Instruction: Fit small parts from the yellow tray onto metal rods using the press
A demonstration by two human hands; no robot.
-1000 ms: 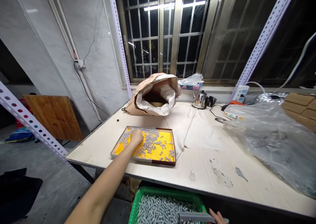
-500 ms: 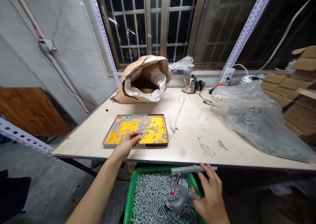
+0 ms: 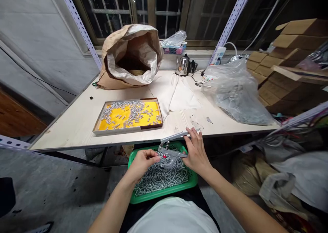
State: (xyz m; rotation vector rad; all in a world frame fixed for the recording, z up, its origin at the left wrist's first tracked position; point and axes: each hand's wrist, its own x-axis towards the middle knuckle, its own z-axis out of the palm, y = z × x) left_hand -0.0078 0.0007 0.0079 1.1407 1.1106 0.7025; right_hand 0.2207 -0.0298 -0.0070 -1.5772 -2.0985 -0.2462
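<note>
Hands first. Right hand [image 3: 196,154] is wrapped around the handle end of a grey metal lever-handled hand press with a red dot [image 3: 170,155]. Its fingers reach up onto the raised upper lever and the thumb side sits low, so the grip is loose but closed. Left hand [image 3: 143,162] has its fingers curled and the tips drawn together against the press's front end, touching it. Whether a pin sits between the tips is too small to tell.

The press hangs between the two hands, just over a green plastic basket [image 3: 164,192]. Its long axis runs left to right and climbs a little rightward — head toward the left hand, handles toward the right. The upper lever is splayed open and points at the near edge of the desk. The right hand carries it; the left only meets its nose.

The basket sits below the near edge of the pale wooden desk [image 3: 77,123], in front of the person's body, heaped with small silvery metal pins [image 3: 161,176].

On the desk, near the near edge and left of centre, is a shallow rectangular tray with a yellow floor [image 3: 123,116], strewn with the same pins, well apart from both hands. Behind it, at the far left corner, a brown paper sack with a white liner [image 3: 130,55] gapes open. A white cloth [image 3: 176,92] lies mid-desk. A crumpled clear plastic bag [image 3: 235,92] lies toward the right edge, and a small steel kettle [image 3: 183,65] stands at the far edge. Brown cardboard boxes [image 3: 282,55] are stacked beyond the right edge.
</note>
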